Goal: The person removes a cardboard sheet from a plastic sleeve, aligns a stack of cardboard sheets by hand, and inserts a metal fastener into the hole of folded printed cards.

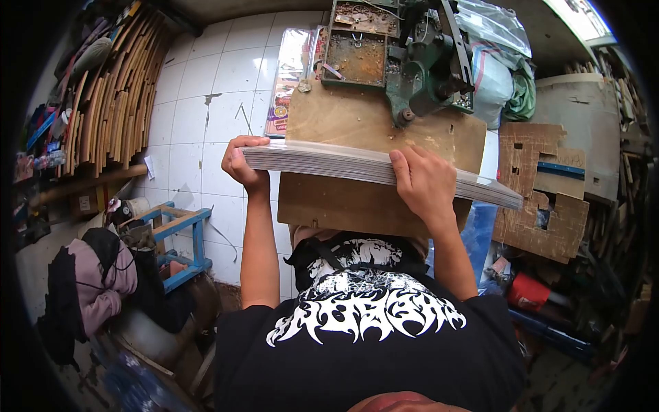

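Observation:
A long stack of thin sheets (336, 161) with a clear, shiny top spans the space in front of me, its layered edge facing my body. My left hand (246, 161) grips the stack's left end, fingers over the top. Further right, my right hand (424, 180) is wrapped round the stack, thumb on the near top edge. The right end sticks out past that hand. Beneath the stack is a brown board (343, 202); whether the two touch cannot be made out.
A green metal machine (419, 82) stands at the board's far side, beside a compartmented tray (355, 58) of small parts. Printed packaging (285, 89) lies to its left. Cut cardboard (535, 178) is on the right. A blue frame (185, 237) and leaning cardboard sheets (113, 89) are on the left.

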Action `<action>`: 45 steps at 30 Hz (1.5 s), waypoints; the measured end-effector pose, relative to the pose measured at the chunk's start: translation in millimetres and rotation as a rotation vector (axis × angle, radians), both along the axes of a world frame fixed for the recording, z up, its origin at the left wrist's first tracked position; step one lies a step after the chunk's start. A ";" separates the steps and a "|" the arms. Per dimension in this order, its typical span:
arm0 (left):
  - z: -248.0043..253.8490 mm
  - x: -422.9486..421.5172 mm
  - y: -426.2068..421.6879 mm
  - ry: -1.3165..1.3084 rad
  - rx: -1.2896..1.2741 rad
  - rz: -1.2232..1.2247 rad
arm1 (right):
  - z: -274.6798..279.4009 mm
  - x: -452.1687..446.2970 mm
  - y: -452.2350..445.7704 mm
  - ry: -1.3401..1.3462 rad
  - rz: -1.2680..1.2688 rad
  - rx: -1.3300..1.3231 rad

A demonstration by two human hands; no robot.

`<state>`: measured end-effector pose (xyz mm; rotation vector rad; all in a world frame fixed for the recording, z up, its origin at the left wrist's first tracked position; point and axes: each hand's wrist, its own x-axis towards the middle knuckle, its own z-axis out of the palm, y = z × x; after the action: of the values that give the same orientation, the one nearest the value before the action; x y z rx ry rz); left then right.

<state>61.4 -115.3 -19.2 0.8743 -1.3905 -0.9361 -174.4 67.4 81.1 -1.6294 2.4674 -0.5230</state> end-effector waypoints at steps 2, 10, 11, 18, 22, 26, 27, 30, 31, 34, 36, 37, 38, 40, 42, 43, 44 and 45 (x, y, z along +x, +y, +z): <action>0.9 -1.5 -0.9 0.000 0.007 0.002 | -1.1 -1.9 -2.4 -0.002 -0.005 -0.010; 3.0 -3.0 -1.1 -0.014 0.029 -0.001 | 0.1 -3.2 -6.1 0.013 0.003 -0.012; 2.9 -3.5 -1.6 -0.013 0.031 -0.003 | 0.1 -3.5 -5.7 0.021 -0.008 0.014; -1.8 -0.7 -2.7 -0.003 0.038 0.001 | 0.6 -3.1 -5.0 0.025 -0.005 0.019; -4.7 1.5 -2.4 0.009 0.026 -0.008 | 1.4 -1.3 -2.9 0.008 -0.008 -0.002; -0.8 -1.0 1.8 0.087 0.052 0.010 | 0.1 2.1 1.0 -0.001 -0.019 -0.013; -0.5 -0.4 2.0 0.075 0.042 0.010 | 0.2 2.8 1.4 -0.001 -0.018 -0.014; -1.7 0.5 2.3 0.065 0.029 0.009 | 0.0 4.1 2.6 -0.003 -0.032 -0.026; -2.3 0.7 2.3 0.068 0.027 0.009 | -0.5 4.2 3.0 -0.004 -0.034 -0.030; -2.7 0.6 3.0 0.092 0.038 0.006 | -3.1 4.3 4.1 -0.005 -0.037 -0.050; -2.7 0.7 3.0 0.087 0.039 0.007 | -3.9 4.1 4.4 -0.005 -0.036 -0.066; -2.6 0.8 2.9 0.083 0.039 0.008 | -4.0 4.0 4.3 -0.006 -0.041 -0.067; -1.2 0.2 3.0 0.083 0.039 0.009 | -4.0 4.2 4.2 -0.007 -0.046 -0.069; 2.2 -0.6 4.4 0.065 0.051 0.025 | -2.3 4.7 4.2 -0.014 -0.044 -0.067; 1.2 0.0 4.2 0.068 0.053 0.021 | -2.1 4.2 3.8 -0.019 -0.043 -0.065; 0.6 0.2 4.0 0.071 0.056 0.015 | -2.7 4.1 3.8 -0.017 -0.043 -0.074; 0.4 0.1 4.0 0.071 0.055 0.015 | -3.0 4.0 3.8 -0.015 -0.045 -0.082; 0.1 0.2 4.0 0.075 0.055 0.018 | -3.1 3.9 3.6 -0.015 -0.045 -0.083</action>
<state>61.6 -111.3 -19.1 0.8827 -1.2963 -0.9877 -170.4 71.0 78.0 -1.5961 2.5086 -0.6492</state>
